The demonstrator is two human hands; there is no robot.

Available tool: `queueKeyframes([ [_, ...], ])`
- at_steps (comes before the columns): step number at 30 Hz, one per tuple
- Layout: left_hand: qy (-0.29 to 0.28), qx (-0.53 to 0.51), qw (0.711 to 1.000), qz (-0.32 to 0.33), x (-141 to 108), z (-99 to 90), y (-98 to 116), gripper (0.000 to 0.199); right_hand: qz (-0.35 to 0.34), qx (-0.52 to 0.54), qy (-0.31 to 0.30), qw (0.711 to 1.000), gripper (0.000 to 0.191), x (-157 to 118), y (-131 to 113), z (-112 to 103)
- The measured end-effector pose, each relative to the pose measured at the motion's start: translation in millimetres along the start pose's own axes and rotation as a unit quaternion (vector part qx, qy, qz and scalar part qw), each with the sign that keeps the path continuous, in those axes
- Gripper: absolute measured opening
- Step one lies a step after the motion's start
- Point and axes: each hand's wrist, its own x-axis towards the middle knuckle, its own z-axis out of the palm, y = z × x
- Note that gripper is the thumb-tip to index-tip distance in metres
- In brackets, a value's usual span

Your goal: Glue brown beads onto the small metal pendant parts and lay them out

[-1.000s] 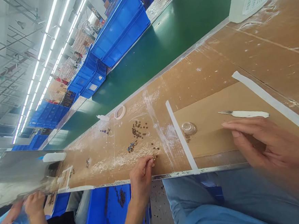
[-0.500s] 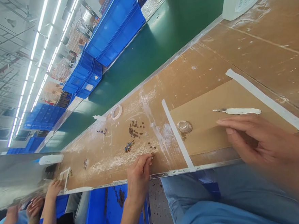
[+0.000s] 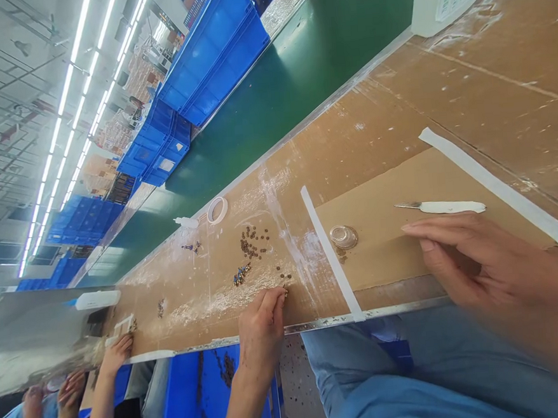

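My left hand (image 3: 262, 320) is at the front edge of the bench, thumb and fingers pinched on a small brassy piece (image 3: 285, 290) whose kind I cannot make out. A few small brown round pieces (image 3: 284, 275) lie just beyond those fingertips. Farther off is a scattered heap of similar brown pieces (image 3: 249, 244), and beside it a cluster of small blue and gold figures (image 3: 240, 275). My right hand (image 3: 496, 267) hovers with fingers stretched out and thumb apart, holding nothing. Close beyond it lies a white-handled knife (image 3: 451, 207). A small clear dish (image 3: 343, 236) rests on the cardboard (image 3: 382, 259).
Beyond the bench runs a green belt (image 3: 299, 86), with blue crates (image 3: 220, 54) behind. A tape roll (image 3: 217, 210), a small white bottle (image 3: 186, 222) and a large jug (image 3: 446, 0) stand along the far side. At left, a co-worker's hand (image 3: 119, 352) touches the bench.
My hands stay nearly in place, the left still pinching its piece. The co-worker's hand at the left has moved right along the bench edge.
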Motion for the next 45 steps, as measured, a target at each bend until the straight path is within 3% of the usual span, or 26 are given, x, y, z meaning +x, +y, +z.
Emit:
queueKeyframes([
  [8, -0.005, -0.077, 0.996, -0.050, 1.5, -3.1, -3.7, 0.016, -0.010, 0.018, 0.003, 1.000, 0.022, -0.5, 2.2, 2.0],
  [14, 0.077, -0.170, 0.978, -0.090, 7.1, -19.2, 4.3, 0.012, 0.004, 0.016, 0.013, 1.000, 0.023, 1.5, -0.8, -2.9],
  [18, 0.127, -0.232, 0.960, -0.088, 5.7, -24.1, 29.5, 0.010, -0.053, 0.031, 0.039, 0.997, 0.022, -0.9, -11.4, -13.1],
  [21, 0.131, -0.289, 0.947, -0.058, -0.1, -22.5, 53.2, 0.012, -0.116, 0.125, -0.019, 0.985, 0.019, -5.0, -32.4, -15.8],
  [23, 0.118, -0.310, 0.943, -0.021, -3.5, -22.3, 66.1, 0.016, -0.093, 0.210, -0.081, 0.970, 0.019, -7.5, -47.8, -11.9],
  [27, 0.101, -0.286, 0.951, 0.052, -6.3, -26.4, 78.8, 0.022, -0.039, 0.284, -0.127, 0.950, 0.013, -10.9, -64.7, -0.5],
  [31, 0.064, -0.246, 0.961, 0.106, -6.7, -31.8, 81.4, 0.024, -0.053, 0.296, -0.129, 0.945, 0.012, -13.4, -66.8, 2.2],
  [35, 0.065, -0.238, 0.960, 0.131, -6.4, -34.3, 83.6, 0.021, -0.056, 0.299, -0.131, 0.943, 0.013, -14.0, -68.1, -0.5],
  [45, 0.061, -0.271, 0.953, 0.120, -5.1, -35.5, 84.1, 0.021, -0.085, 0.267, -0.168, 0.945, 0.011, -9.5, -68.4, -4.5],
])
